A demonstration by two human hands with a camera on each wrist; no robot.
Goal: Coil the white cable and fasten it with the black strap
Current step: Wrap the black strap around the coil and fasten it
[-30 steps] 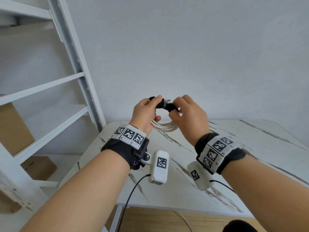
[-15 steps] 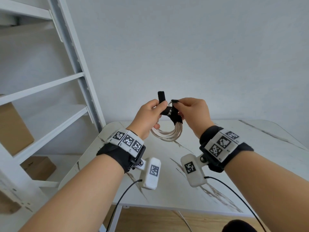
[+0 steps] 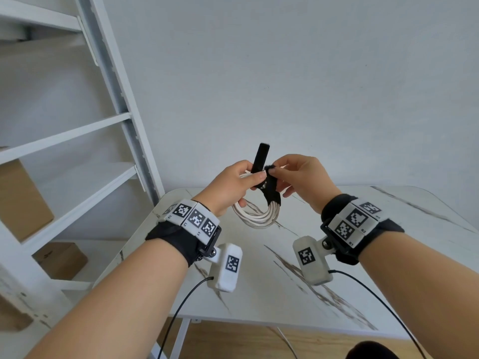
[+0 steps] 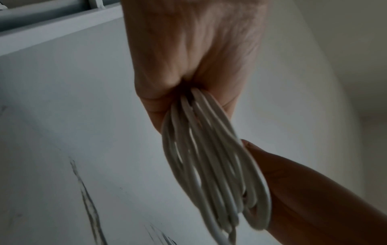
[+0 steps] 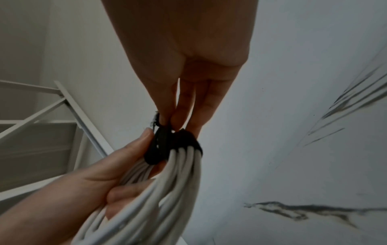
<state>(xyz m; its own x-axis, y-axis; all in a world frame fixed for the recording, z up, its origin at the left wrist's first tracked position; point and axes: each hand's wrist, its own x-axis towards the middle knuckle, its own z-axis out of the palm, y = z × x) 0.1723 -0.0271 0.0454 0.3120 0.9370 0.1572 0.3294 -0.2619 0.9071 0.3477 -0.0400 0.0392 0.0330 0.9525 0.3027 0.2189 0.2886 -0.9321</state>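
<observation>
up above the marble-patterned table (image 3: 337, 294), both hands hold the white cable (image 3: 259, 216), which is wound into a bundle of loops that hangs down between them, clear of the tabletop. the left hand (image 3: 230, 187) has its fingers curled round the upper left part of the coil, with the thumb laid across toward the strap; from the left wrist view the loops fan out from under that fist (image 4: 188, 49). the black strap (image 3: 270, 193) is wrapped round the strands on the coil's right side, gathering them tightly, and one free end stands upright above the left thumb. the right hand (image 3: 303, 177) pinches the strap's other end between thumb and forefinger, just beside the left thumb tip, while its remaining fingers are loosely bent and hold nothing. in the right wrist view the pinching fingertips (image 5: 167, 119) sit directly above the black band (image 5: 180, 145). a white shelf unit (image 3: 108, 125) stands at the left, with cardboard boxes (image 3: 23, 198) on it.
</observation>
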